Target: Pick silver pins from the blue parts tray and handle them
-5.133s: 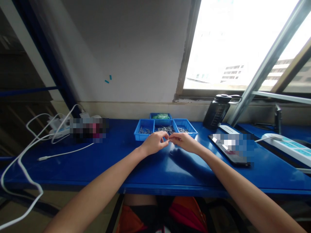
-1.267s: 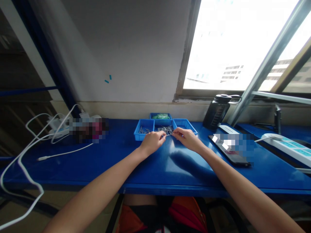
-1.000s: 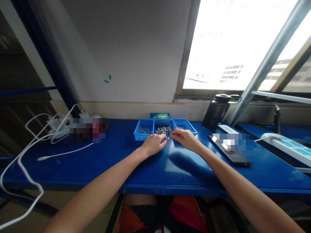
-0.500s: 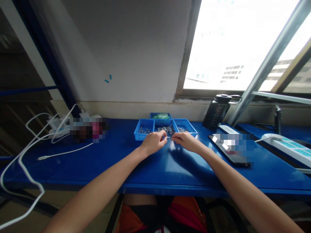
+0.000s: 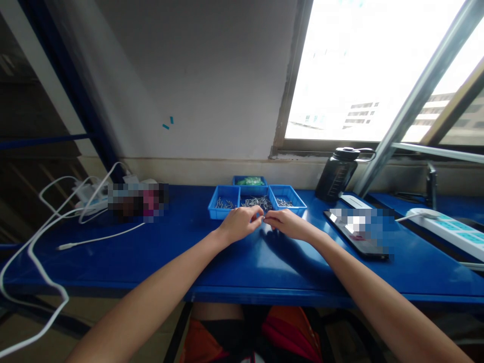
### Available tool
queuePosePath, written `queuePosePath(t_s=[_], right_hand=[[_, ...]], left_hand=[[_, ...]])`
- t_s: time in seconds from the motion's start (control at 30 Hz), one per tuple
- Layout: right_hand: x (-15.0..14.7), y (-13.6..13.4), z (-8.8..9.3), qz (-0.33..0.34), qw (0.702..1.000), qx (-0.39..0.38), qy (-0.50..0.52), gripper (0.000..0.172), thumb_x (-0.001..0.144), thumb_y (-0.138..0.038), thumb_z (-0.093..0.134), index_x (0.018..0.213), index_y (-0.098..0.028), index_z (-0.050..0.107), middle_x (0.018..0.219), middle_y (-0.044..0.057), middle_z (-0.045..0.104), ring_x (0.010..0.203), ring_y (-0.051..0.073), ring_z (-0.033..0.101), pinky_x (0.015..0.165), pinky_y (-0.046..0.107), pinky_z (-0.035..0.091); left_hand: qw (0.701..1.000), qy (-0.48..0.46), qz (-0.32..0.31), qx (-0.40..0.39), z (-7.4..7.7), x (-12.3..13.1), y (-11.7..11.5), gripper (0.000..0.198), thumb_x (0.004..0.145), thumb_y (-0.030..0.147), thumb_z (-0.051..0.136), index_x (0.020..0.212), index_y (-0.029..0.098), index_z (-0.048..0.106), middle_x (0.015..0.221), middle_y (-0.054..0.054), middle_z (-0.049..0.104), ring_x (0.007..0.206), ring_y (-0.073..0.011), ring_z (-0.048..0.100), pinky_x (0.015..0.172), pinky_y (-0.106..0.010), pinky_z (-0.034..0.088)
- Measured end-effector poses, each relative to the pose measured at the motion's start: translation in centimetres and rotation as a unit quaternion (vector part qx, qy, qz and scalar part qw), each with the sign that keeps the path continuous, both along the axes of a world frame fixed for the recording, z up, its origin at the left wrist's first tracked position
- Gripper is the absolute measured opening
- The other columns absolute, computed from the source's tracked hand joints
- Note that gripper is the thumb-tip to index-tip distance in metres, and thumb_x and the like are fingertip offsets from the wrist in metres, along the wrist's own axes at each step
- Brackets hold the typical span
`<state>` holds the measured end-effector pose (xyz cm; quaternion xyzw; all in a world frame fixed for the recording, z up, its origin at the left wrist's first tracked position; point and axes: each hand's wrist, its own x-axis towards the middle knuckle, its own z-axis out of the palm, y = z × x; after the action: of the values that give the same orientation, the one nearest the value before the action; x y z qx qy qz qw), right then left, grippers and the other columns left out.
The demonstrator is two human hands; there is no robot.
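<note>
My left hand (image 5: 241, 224) and my right hand (image 5: 288, 224) meet just in front of the blue bins, above the tabletop. Thumb and fingers of each are pinched together, with a tiny shiny metal piece (image 5: 263, 218) between the two sets of fingertips; most of it is hidden. Behind them, the middle blue bin holds a heap of thin metal pieces (image 5: 257, 202), too small to name. More such pieces lie in the left blue bin (image 5: 216, 213) and in the right blue bin (image 5: 301, 204).
A fourth blue bin with green packets (image 5: 251, 180) stands at the back by the wall. To the right are a black bottle (image 5: 336, 174), a dark tablet-like device (image 5: 363, 242) and a power strip (image 5: 449, 232). White cables (image 5: 49, 277) run across the left side of the blue table (image 5: 159, 262).
My hands have drawn closer together, so the fingertips now nearly touch and the thin metal piece between them shows less. The bins have stayed in place.
</note>
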<state>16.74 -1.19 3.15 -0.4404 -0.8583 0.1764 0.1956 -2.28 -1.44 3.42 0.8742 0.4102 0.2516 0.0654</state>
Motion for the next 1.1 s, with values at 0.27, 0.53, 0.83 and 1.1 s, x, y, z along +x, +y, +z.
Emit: queuePosePath(t_s=[0.27,0.53,0.83,1.1], right_hand=[[0.3,0.15,0.21,-0.04,0.998,0.046,0.001,0.024,0.085,-0.034,0.044,0.08,-0.018,0.062,0.062,0.001,0.062,0.055,0.011,0.054,0.054,0.021,0.037],[0.29,-0.06,0.58,-0.047,0.994,0.098,0.03,0.024,0.084,-0.035,0.045,0.083,-0.018,0.061,0.058,0.0,0.059,0.053,0.011,0.052,0.052,0.021,0.036],[0.1,-0.1,0.53,-0.027,0.995,0.085,0.033,0.025,0.085,-0.037,0.044,0.082,-0.018,0.06,0.058,0.001,0.059,0.052,0.011,0.051,0.052,0.021,0.037],[-0.05,-0.25,0.58,-0.029,0.996,0.072,0.035,0.024,0.085,-0.035,0.045,0.082,-0.018,0.061,0.058,0.0,0.06,0.052,0.01,0.051,0.053,0.021,0.037]], left_hand=[[0.999,0.004,0.045,0.009,0.06,-0.11,0.13,0.021,0.084,0.035,0.043,0.092,0.022,0.058,0.069,0.001,0.063,0.064,-0.0144,0.059,0.059,-0.022,0.04],[0.997,0.05,0.055,-0.027,-0.11,-0.17,0.3,0.02,0.082,0.032,0.046,0.091,0.021,0.059,0.072,-0.002,0.065,0.069,-0.0166,0.061,0.063,-0.023,0.042],[0.997,0.062,0.039,-0.037,-0.39,-0.23,0.44,0.02,0.081,0.032,0.046,0.091,0.021,0.059,0.073,-0.002,0.065,0.068,-0.0175,0.061,0.064,-0.024,0.043],[0.996,0.072,0.008,-0.044,-0.43,-0.28,0.41,0.017,0.08,0.03,0.045,0.089,0.022,0.058,0.073,-0.001,0.064,0.065,-0.0166,0.06,0.061,-0.024,0.041]])
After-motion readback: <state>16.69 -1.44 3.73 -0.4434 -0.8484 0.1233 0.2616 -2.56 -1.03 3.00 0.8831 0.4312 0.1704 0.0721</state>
